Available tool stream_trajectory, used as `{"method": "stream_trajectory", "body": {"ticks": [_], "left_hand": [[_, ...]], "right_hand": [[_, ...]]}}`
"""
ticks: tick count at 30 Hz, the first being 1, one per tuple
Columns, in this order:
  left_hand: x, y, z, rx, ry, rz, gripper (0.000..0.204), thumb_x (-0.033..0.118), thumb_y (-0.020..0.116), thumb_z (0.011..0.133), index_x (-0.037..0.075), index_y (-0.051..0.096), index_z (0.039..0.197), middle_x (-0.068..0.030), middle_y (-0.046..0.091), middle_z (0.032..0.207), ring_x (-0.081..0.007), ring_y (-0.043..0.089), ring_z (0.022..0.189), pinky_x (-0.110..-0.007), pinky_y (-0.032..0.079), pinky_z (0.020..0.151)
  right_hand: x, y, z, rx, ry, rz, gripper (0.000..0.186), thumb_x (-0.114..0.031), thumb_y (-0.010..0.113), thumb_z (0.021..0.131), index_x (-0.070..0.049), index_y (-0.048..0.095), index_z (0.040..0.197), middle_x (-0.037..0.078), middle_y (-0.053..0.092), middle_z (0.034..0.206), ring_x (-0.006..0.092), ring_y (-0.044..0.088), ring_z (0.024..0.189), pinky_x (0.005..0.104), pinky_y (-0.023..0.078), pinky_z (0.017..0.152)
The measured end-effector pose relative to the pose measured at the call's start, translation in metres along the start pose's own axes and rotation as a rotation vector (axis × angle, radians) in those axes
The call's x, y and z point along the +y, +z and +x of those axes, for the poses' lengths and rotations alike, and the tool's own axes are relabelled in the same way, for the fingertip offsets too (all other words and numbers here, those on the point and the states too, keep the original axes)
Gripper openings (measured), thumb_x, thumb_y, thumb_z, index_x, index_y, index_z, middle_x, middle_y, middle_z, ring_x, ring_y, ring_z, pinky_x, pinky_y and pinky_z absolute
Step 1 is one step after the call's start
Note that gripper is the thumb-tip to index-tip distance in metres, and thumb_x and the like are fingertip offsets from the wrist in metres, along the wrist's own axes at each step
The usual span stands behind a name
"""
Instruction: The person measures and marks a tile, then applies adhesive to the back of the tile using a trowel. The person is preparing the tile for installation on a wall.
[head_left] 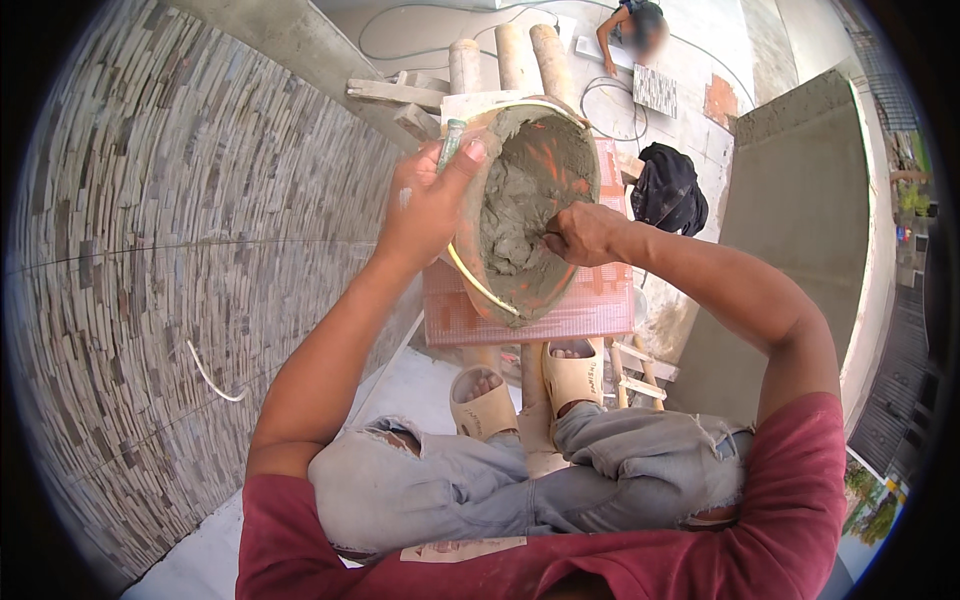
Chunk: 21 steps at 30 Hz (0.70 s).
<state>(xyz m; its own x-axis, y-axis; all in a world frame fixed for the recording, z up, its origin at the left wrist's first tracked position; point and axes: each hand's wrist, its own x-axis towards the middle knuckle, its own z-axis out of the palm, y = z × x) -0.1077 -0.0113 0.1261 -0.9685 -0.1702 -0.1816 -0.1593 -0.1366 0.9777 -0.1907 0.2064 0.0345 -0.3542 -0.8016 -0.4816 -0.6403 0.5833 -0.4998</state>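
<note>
A bucket of wet grey mortar [515,200], with a pale yellow handle, rests tilted on a red tile [590,310] in front of me. My left hand [430,205] is closed at the bucket's left rim, around a pale green handle-like object [452,135]; what it belongs to is hidden. My right hand [585,233] is inside the bucket's right side, fingers curled down into the mortar; anything they hold is hidden.
A stacked-stone wall [150,250] runs along the left, a grey rendered wall [770,230] along the right. Three round poles [518,60], a dark cloth [670,190] and looped cables lie beyond the bucket. A co-worker [630,35] crouches beside a patterned tile [655,88]. My sandalled feet are below.
</note>
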Motion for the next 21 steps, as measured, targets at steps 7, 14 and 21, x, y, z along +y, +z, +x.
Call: {"method": "stream_trajectory", "body": {"ticks": [7, 14, 21], "left_hand": [[0.000, -0.023, 0.006, 0.001, -0.061, -0.015, 0.039, 0.030, 0.061, 0.101, -0.003, 0.062, 0.122, -0.0089, 0.069, 0.111, -0.0125, 0.064, 0.098, -0.029, 0.053, 0.086], [0.012, -0.089, -0.009, 0.318, -0.095, -0.090, 0.034, 0.029, 0.062, 0.101, -0.001, 0.062, 0.117, -0.0099, 0.070, 0.107, -0.0156, 0.068, 0.092, -0.030, 0.055, 0.083], [0.038, -0.180, -0.054, 0.544, -0.014, -0.156, 0.033, 0.028, 0.063, 0.100, -0.003, 0.064, 0.112, -0.0104, 0.070, 0.106, -0.0182, 0.067, 0.093, -0.033, 0.054, 0.084]], "right_hand": [[-0.003, 0.004, -0.019, 0.052, -0.182, 0.472, 0.036, -0.028, 0.057, 0.099, 0.004, 0.070, 0.093, 0.027, 0.065, 0.076, 0.0359, 0.063, 0.070, 0.0462, 0.050, 0.071], [-0.035, -0.057, -0.064, 0.062, -0.085, 0.617, 0.042, -0.032, 0.056, 0.102, 0.004, 0.063, 0.082, 0.010, 0.045, 0.058, 0.0171, 0.043, 0.055, 0.0369, 0.040, 0.055], [-0.036, -0.075, -0.108, 0.289, -0.081, 0.524, 0.027, -0.014, 0.056, 0.089, 0.004, 0.068, 0.105, 0.012, 0.052, 0.063, 0.0145, 0.047, 0.056, 0.0334, 0.042, 0.055]]}}
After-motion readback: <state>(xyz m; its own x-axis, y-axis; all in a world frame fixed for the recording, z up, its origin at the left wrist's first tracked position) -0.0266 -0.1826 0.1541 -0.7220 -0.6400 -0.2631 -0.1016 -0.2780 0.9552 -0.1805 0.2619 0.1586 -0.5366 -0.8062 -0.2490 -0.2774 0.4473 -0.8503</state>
